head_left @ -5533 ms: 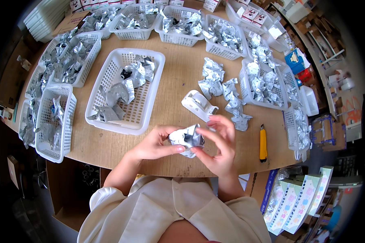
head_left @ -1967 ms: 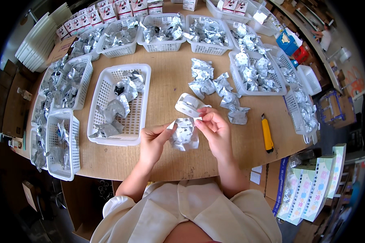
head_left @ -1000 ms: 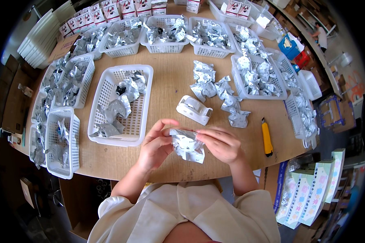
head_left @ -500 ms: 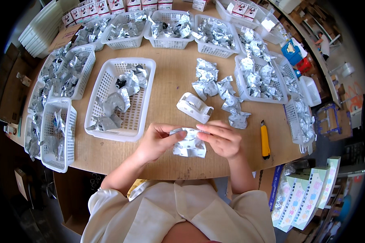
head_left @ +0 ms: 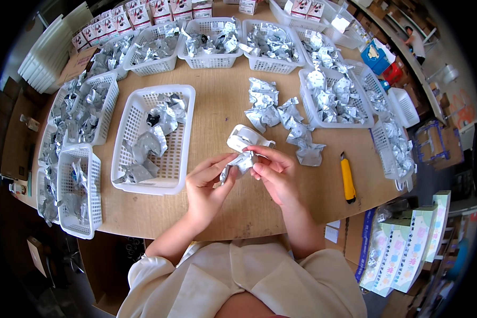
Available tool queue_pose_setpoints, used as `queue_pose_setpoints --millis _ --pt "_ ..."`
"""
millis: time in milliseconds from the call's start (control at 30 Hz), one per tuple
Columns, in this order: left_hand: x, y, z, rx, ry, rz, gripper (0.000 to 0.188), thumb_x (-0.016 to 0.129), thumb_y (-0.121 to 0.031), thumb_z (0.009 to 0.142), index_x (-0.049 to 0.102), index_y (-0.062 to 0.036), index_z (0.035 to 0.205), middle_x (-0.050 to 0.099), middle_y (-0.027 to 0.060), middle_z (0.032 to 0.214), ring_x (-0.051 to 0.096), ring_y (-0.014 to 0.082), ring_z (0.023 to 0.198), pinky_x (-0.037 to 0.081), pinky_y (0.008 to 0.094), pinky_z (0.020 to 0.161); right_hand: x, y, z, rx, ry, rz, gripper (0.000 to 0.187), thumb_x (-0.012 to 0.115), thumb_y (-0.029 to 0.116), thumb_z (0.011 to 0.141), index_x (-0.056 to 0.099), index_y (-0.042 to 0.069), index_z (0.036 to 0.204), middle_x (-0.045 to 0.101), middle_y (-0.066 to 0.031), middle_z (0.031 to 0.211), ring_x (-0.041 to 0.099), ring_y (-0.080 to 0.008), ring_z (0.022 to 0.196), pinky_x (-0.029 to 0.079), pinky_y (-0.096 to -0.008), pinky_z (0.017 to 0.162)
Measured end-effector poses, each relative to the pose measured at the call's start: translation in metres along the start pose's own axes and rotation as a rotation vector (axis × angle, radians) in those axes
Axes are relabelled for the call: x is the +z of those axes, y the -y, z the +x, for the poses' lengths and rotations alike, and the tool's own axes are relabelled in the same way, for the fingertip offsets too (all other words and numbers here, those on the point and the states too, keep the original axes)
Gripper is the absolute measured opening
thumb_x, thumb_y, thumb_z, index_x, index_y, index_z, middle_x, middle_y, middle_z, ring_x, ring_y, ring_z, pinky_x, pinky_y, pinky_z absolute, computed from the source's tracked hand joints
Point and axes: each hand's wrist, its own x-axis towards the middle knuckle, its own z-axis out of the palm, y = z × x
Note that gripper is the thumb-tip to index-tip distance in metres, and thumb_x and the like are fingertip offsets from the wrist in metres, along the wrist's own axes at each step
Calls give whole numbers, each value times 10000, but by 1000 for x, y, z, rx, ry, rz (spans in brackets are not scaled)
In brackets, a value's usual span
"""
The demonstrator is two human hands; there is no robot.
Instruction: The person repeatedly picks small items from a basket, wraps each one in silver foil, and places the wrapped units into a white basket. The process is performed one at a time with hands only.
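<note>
Between my two hands, over the near part of the table, is a crumpled silver foil pouch [head_left: 242, 162]. My left hand [head_left: 208, 183] pinches its left side, thumb in front. The fingers of my right hand [head_left: 274, 172] close round its right side. Just beyond my hands sits a white tape dispenser [head_left: 244, 136], partly covered by them. Several more crumpled foil pouches [head_left: 263, 100] lie past it on the wood. To the right lies a yellow box cutter [head_left: 347, 177]. A white perforated basket [head_left: 191, 114] holding foil pouches stands to the left.
White baskets [head_left: 212, 61] full of foil pouches ring the table [head_left: 217, 95] on the left, far and right sides. Small printed boxes [head_left: 159, 10] line the far edge. Patterned cartons [head_left: 408, 249] stand off the right edge. A person [head_left: 416, 45] is far right.
The foil pouch, held flat before, is now folded and bunched smaller between my fingers. Both hands have lifted and turned inward around it. The whole view has shifted slightly.
</note>
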Motion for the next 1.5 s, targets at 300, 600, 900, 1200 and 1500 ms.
queue_pose_setpoints --millis 300,600,900,1200,1500 --pt "-4 3 -1 -78 103 -184 253 630 48 872 682 18 1118 633 137 1139 627 157 963 528 247 789 -17 5 5 105 48 -96 115 631 -9 890 646 -34 1002 663 -86 818 621 -121 655 482 -232 555" --pt "-2 10 -2 89 114 99 270 624 77 856 680 25 1114 614 147 1188 619 194 1036 518 276 854 -1 5 3 18 -6 -68 214 670 -25 857 641 -33 1069 616 -55 842 611 -103 695 474 -224 582" --pt "-4 3 1 -245 270 -416 410 605 99 851 562 46 1255 533 133 1305 524 211 1222 425 327 1030 -8 5 11 8 -31 -287 124 700 -30 832 697 -25 955 573 -26 864 602 -87 686 470 -211 575" --pt "-14 14 10 -305 304 -240 370 606 -47 932 547 67 1279 656 129 1142 621 157 1041 509 279 903 -13 6 18 140 19 -301 84 704 -8 840 675 -55 904 657 -91 851 651 -119 663 542 -240 593" --pt "-24 25 13 -508 310 -366 354 672 43 842 614 63 1191 673 129 1113 633 158 1003 500 293 902 -21 -4 23 299 53 -216 68 690 22 855 672 -40 876 647 -85 747 624 -122 622 506 -232 546"
